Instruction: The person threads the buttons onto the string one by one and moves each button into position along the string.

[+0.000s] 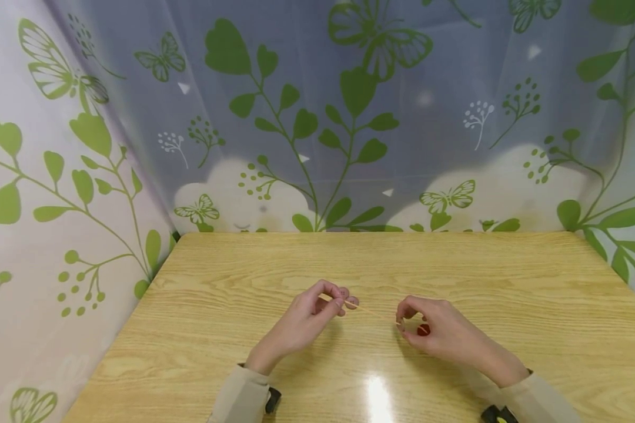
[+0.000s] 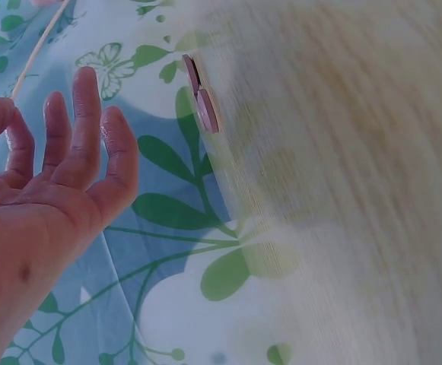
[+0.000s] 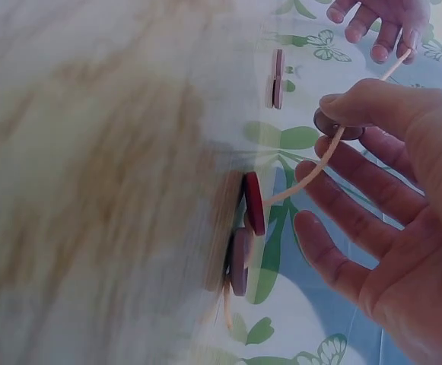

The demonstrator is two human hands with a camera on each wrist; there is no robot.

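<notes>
My left hand [image 1: 304,323] pinches a pale yellow string [image 1: 371,311] between thumb and forefinger, its other fingers loosely spread in the left wrist view. The string runs rightward, taut, to my right hand [image 1: 447,330], which pinches a brownish button [image 3: 327,124] with the string at it. From there the string sags to a red button [image 3: 255,204] under the right palm. A mauve button [image 3: 240,262] stands beside the red one, with string trailing below. Two pinkish buttons [image 1: 352,302] lie just beyond the left fingertips, untouched.
Both hands are above a wood-grain table [image 1: 233,264]. A curtain [image 1: 286,117] printed with leaves and butterflies hangs behind the far edge and along the left side. Light glares on the table's near middle.
</notes>
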